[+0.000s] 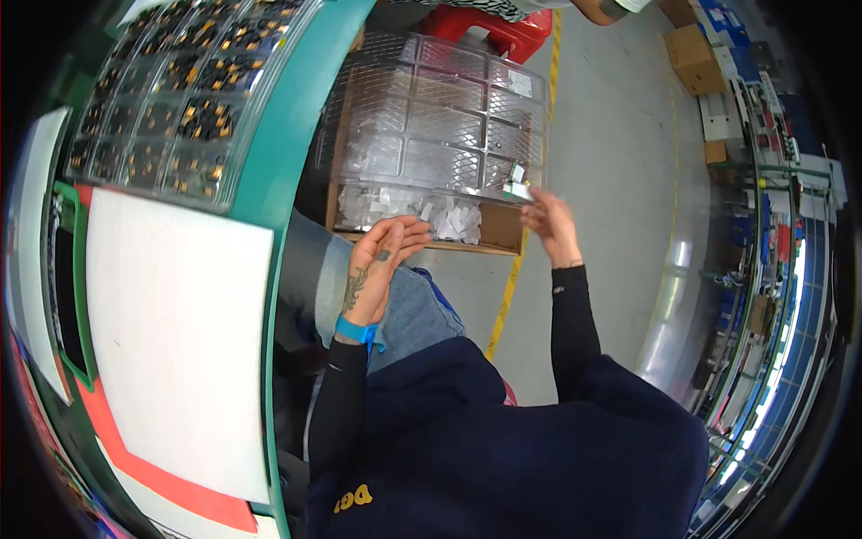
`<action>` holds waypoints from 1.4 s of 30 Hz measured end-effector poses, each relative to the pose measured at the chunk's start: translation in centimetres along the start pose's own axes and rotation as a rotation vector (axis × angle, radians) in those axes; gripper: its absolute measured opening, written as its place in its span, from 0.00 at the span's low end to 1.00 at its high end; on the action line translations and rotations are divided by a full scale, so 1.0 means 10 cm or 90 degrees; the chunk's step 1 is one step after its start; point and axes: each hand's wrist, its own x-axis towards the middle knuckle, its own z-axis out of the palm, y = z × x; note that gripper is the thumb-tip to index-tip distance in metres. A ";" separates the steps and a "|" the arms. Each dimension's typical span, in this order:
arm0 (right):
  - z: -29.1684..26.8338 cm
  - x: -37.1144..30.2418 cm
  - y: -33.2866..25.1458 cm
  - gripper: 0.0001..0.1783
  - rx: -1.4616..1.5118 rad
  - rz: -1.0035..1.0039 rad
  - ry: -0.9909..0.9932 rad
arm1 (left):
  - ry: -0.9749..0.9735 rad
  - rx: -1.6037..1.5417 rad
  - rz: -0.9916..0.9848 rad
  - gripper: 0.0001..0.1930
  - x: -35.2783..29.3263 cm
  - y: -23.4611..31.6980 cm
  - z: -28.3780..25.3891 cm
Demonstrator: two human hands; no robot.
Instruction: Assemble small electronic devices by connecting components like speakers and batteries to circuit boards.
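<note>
My right hand (555, 230) is at the right edge of a clear plastic compartment tray (449, 117), its fingers curled and pinched at a small white and green piece (517, 189). What the piece is cannot be made out. My left hand (384, 260), with a blue band at the wrist, hovers over the near left side of the tray and carton, fingers stretched out and nothing visible in them. Under the tray sits an open cardboard box (499, 228) with many loose white slips (455, 220) in it.
On the green bench (296, 99) at left stands a clear compartment tray (205, 117) of small black and gold parts. A white sheet (180, 332) lies nearer. A red stool (503, 31) is beyond the carton; shelving (763, 225) lines the right. Another person's arm shows at the top.
</note>
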 end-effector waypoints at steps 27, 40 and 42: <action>1.29 -1.45 -0.46 0.05 -0.565 -0.554 -0.411 | -0.047 -0.041 -0.021 0.31 -0.03 0.01 -0.04; 1.22 -1.38 -0.44 0.05 -0.467 -0.489 -0.446 | -0.072 -0.052 -0.037 0.32 -0.04 0.06 -0.03; 1.20 -1.39 -0.44 0.05 -0.455 -0.487 -0.440 | -0.078 -0.048 -0.031 0.32 -0.03 0.06 -0.02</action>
